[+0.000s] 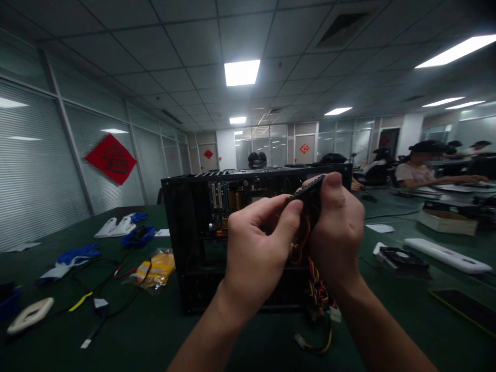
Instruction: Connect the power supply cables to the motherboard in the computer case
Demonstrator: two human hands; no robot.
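Note:
My left hand [261, 237] pinches one end of a black multi-pin power connector [309, 187] between thumb and fingers. Closed around its other end is my right hand [339, 225], thumb on top. A row of small notches shows along the connector's upper edge. Red, yellow and black power cables [318, 289] hang below it between my wrists. Just behind both hands stands a black computer case [180, 248] with its side open. Inside it, part of the motherboard [228, 196] with white slots shows; my hands hide the rest.
On the green table [135, 330], a yellow plastic packet [157, 269], blue-and-white gloves [75, 258] and loose cables lie left. A cooling fan [403, 258], a long white device [447, 256] and an open box [447, 219] lie right. A person [420, 170] sits beyond.

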